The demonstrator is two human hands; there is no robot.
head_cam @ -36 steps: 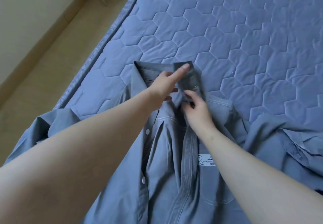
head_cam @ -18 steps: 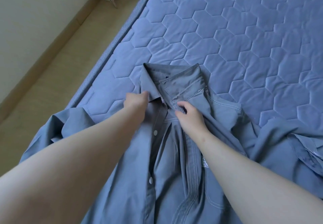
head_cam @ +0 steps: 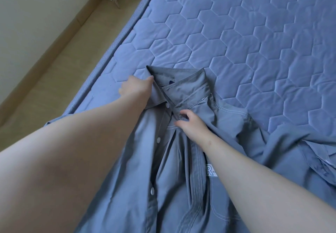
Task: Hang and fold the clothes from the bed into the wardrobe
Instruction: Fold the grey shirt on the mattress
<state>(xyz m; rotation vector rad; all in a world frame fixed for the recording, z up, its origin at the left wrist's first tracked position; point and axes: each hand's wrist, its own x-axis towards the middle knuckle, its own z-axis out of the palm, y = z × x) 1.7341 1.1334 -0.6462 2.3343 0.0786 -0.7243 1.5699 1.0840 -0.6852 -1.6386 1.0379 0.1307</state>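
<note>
Left hand (head_cam: 135, 89) has swung out to grip the collar's (head_cam: 185, 85) left edge, right hand (head_cam: 192, 125) pinching fabric just below, so the shirt (head_cam: 138, 178), near-left on the bed (head_cam: 236, 32), looks nearly squared for folding.

free: quilted mattress (head_cam: 236, 32) beyond and right of shirt collar (head_cam: 183, 82) | free: floor strip (head_cam: 54, 87) left of collar | obstacle: bunched sleeve (head_cam: 291, 147) right of collar, nearer the person

Shirt (head_cam: 172, 178) on bed (head_cam: 236, 42), collar (head_cam: 183, 87) farthest; floor (head_cam: 54, 72) left of bed.
</note>
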